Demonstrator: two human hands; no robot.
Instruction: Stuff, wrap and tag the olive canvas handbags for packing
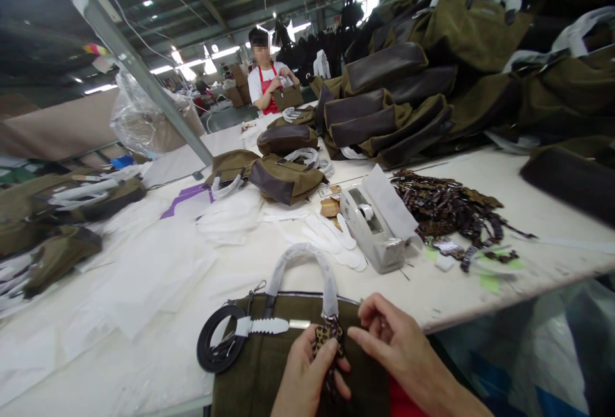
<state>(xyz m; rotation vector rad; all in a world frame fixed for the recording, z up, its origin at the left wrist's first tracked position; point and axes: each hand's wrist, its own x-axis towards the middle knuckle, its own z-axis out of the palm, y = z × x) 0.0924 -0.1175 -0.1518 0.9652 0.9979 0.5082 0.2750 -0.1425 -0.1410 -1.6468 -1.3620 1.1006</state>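
Olive bag [266,375] lies at six o'clock of the view, at the near edge of the counter [158,346]. Left hand [302,372] pinches a leopard-print strip [320,339] at the five o'clock foot of the wrapped handle [302,250]. Right hand [384,334], just beside at two o'clock, is half-curled, thumb and forefinger apart. Coiled black strap [205,339] sits at nine o'clock from the left hand; tape dispenser [362,221] at one.

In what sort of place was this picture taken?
Probably a bag factory or workshop: similar olive bags are piled up, patterned strips lie heaped on the worktable, and a co-worker handles another bag.
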